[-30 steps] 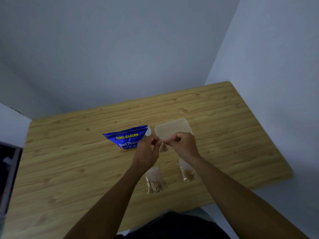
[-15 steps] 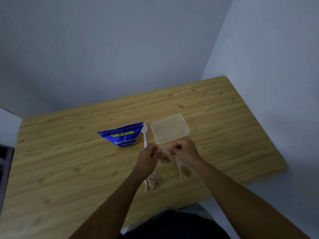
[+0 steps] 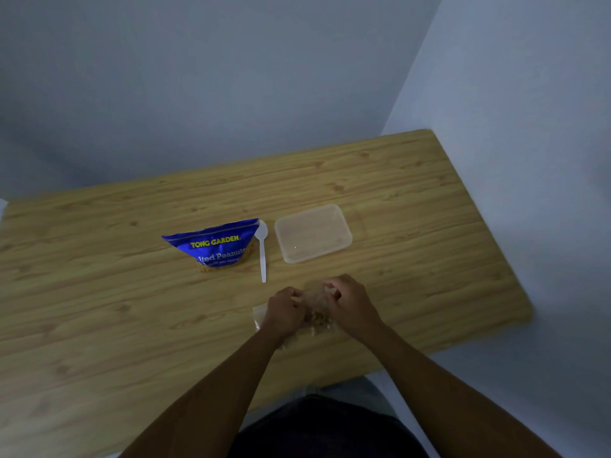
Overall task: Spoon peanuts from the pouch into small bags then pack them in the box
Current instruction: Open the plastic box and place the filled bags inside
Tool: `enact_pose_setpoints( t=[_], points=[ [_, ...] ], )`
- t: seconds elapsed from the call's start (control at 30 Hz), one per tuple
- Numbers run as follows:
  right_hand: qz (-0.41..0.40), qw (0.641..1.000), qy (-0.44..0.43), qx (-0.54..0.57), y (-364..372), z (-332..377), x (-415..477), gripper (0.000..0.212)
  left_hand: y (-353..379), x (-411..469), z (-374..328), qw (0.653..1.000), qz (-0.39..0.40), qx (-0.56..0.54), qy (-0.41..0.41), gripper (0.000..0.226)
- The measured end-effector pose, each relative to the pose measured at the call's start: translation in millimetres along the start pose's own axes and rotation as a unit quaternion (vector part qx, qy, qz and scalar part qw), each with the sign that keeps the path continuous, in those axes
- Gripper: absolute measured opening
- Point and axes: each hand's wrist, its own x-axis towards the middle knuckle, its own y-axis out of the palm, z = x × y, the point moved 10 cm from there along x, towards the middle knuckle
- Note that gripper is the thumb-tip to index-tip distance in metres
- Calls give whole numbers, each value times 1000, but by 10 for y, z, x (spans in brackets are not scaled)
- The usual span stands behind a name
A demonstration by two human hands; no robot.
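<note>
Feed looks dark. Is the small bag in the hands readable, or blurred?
Head view: dim, bluish light throughout; pouch lettering and spoon read clearly; the small bag gripped between left hand and right hand is smeared and low-contrast, its opening not readable.

Bare arms and dark clothing, seen from above.
The left hand (image 3: 284, 312) and right hand (image 3: 347, 302) are bare, and so is each arm from the wrist to the lower edge of the view. The left forearm (image 3: 205, 391) and right forearm (image 3: 429, 375) look lean and smooth in the dim, bluish light. The knuckles show as rounded ridges, but the nails and finer marks on the fingers are too blurred to tell. At the bottom middle, between the arms, is dark, almost black clothing (image 3: 324, 428) with a soft, rounded outline. Whether it is a shirt or trousers cannot be told.
</note>
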Motion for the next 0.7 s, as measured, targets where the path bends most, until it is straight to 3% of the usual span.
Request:
enact_pose_setpoints(
  t=[0.13, 0.37, 0.5, 0.7],
  points=[
    [20, 999, -35, -17, 163, 70, -19, 19, -228, 12, 38, 999, -20, 44, 8, 27],
    [118, 987, -101, -27, 698, 509, -41, 25, -970, -131, 480, 982, -147, 100, -57, 29],
    [171, 974, -120, -84, 1011, 694, -104, 32, -993, -241, 691, 979, -137, 94, -114, 31],
    [162, 972, -137, -102, 1107, 660, -175, 29, -908, -238, 740, 989, -119, 68, -54, 15]
  ],
)
